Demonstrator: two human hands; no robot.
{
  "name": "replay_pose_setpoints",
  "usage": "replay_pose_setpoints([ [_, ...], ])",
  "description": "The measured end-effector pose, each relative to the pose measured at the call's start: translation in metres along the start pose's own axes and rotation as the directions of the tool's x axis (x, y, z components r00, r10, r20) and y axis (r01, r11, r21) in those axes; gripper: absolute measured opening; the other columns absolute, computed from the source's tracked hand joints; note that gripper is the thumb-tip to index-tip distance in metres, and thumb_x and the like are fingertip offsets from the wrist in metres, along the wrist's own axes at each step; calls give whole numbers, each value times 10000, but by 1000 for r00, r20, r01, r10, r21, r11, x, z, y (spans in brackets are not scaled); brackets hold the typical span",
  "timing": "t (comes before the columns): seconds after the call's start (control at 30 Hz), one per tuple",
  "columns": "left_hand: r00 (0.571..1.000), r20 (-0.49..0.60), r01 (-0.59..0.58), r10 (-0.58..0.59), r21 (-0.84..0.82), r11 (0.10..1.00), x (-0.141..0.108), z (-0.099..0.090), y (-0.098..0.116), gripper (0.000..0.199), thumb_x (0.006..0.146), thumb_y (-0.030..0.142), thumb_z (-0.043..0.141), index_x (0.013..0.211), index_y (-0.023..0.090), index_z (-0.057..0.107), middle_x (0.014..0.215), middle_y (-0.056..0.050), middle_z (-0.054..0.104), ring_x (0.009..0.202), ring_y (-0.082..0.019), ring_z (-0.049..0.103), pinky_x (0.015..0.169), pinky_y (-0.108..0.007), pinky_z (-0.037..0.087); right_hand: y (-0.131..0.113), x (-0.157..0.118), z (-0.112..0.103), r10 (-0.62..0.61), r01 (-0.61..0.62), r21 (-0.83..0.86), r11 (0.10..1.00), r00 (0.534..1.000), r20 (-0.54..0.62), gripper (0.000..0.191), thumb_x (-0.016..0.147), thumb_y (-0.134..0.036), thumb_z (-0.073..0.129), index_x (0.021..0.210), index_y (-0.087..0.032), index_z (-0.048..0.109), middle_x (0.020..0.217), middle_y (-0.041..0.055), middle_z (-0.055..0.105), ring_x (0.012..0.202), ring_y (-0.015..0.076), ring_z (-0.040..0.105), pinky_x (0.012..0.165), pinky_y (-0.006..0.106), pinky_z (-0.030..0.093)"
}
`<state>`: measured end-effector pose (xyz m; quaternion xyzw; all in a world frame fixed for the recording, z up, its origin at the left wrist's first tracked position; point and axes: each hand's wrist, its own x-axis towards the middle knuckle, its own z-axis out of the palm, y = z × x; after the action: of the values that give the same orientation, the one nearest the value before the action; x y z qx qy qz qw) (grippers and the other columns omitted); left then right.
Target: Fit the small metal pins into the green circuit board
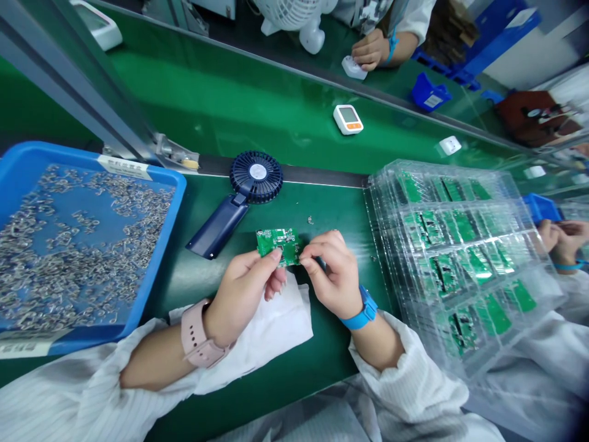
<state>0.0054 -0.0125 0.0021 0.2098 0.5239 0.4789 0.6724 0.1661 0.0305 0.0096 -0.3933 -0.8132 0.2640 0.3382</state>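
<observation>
Left wrist: a wide dusty-pink watch strap (196,334) with a row of small holes, worn just behind the left grip (239,294).

Right wrist: a bright blue fabric-look wristband (363,313) with a raised, chunky blue clasp, worn just behind the right grip (329,276).

Sleeves: a white smock sleeve (92,383) on the left and another (407,374) on the right, both with fine pale stripes and soft, crumpled cuffs, ending well behind the grips.
</observation>
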Motion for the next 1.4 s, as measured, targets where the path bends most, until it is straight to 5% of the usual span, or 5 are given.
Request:
replay_pose_setpoints([
  [0.2,1000,11,-29,29,-42,999,-1,-1,2,358,779,421,673,569,138,607,508,-8,561,462,-99,503,421,-208,376,3,5,-40,79,-78,-56,995,997,17,95,886,-308,622,924,-239,675,896,38,658,896,202,604,817,382,482],
  [0.37,1000,12,-20,21,-60,998,-2,1,4,371,742,443,702,552,139,603,502,-8,555,455,-96,488,415,-209,371,15,1,-74,236,-202,-394,897,971,39,115,869,-170,600,942,-223,671,926,60,654,926,238,573,841,421,462],
  [0.7,1000,1,11,-11,-59,998,-2,3,5,411,688,494,740,532,139,602,472,-4,551,451,-91,484,410,-195,369,8,-4,-65,285,-109,-391,914,858,428,148,803,-142,708,920,-229,684,941,24,644,899,197,537,876,377,443],
  [1.0,1000,13,4,-3,-56,998,-2,1,4,414,700,491,742,540,135,603,485,-4,562,459,-88,491,425,-194,384,10,-1,-53,222,0,-385,923,818,531,86,826,-149,682,868,-221,703,890,34,630,883,188,532,853,354,440],
  [1.4,998,23,-58,56,80,995,-4,-1,-5,381,805,462,644,609,138,604,562,-10,590,500,-94,518,455,-205,395,-6,-2,-52,216,-210,-53,976,965,147,132,828,-88,587,824,-218,611,859,-14,713,822,138,672,768,274,522],
])
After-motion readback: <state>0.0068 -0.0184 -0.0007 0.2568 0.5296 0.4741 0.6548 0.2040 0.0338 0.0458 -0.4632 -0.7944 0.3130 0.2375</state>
